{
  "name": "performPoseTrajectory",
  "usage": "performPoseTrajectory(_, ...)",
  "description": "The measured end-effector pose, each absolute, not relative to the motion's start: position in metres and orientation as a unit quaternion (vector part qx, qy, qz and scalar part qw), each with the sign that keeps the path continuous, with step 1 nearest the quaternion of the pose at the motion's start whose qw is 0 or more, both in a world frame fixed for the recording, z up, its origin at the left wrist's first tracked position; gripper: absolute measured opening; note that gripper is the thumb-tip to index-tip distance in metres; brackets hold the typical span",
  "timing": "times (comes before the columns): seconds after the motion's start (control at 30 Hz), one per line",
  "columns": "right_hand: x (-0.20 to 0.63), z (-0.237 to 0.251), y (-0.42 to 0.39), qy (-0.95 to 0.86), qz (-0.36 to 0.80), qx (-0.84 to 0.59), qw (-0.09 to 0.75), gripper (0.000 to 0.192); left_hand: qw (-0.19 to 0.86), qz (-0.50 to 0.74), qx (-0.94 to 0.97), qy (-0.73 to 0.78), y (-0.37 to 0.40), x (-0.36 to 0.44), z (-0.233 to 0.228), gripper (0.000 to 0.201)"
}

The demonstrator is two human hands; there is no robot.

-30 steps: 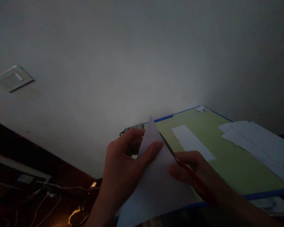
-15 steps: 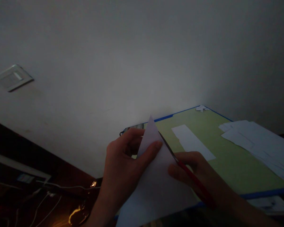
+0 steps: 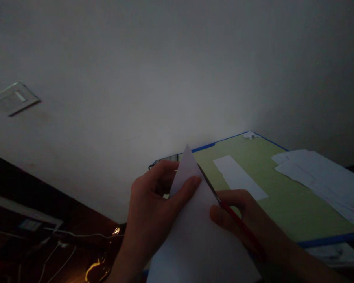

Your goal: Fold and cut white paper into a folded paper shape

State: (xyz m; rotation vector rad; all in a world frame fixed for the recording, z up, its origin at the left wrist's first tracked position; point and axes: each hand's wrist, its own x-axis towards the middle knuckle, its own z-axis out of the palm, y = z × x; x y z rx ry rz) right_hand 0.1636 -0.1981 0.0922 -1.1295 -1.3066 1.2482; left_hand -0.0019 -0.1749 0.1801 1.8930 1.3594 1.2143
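My left hand (image 3: 162,204) pinches a sheet of white paper (image 3: 200,243), its thumb pressed on the near face close to the pointed top corner. In my right hand (image 3: 244,220) is a pair of scissors with red handles (image 3: 247,236). The dark scissor blades (image 3: 207,179) lie along the right edge of the sheet, just beside my left thumb tip. How far the blades are spread cannot be made out in the dim light. The lower part of the sheet runs out of view at the bottom.
Behind my hands is a pale green tabletop (image 3: 283,214) with blue edging. On it lie a white paper strip (image 3: 240,177), a stack of white sheets (image 3: 327,177) and small paper scraps (image 3: 250,135). A wall switch (image 3: 14,98) and white cables (image 3: 82,235) are to the left.
The lower part of the sheet has shifted a little, its bottom right side now reaching lower and further right. My hands and the scissors have hardly moved.
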Motion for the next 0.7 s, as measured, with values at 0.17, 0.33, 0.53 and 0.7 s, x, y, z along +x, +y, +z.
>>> performPoseTrajectory(0.17, 0.163, 0.092, -0.199, -0.551, 0.513, -0.447, 0.482, 0.064, 0.263, 0.452, 0.697, 0.49, -0.175, -0.002, 0.179, 0.022)
performPoseTrajectory(0.33, 0.165, 0.087, -0.195, -0.559, 0.511, -0.443, 0.478, 0.064, 0.268, 0.449, 0.697, 0.49, -0.175, -0.003, 0.179, 0.022)
performPoseTrajectory(0.53, 0.166, 0.096, -0.199, -0.557, 0.513, -0.455, 0.468, 0.071, 0.269, 0.451, 0.695, 0.49, -0.175, -0.002, 0.179, 0.022)
performPoseTrajectory(0.7, 0.167, 0.094, -0.196, -0.586, 0.496, -0.429, 0.476, 0.069, 0.272, 0.449, 0.696, 0.491, -0.175, -0.003, 0.179, 0.023)
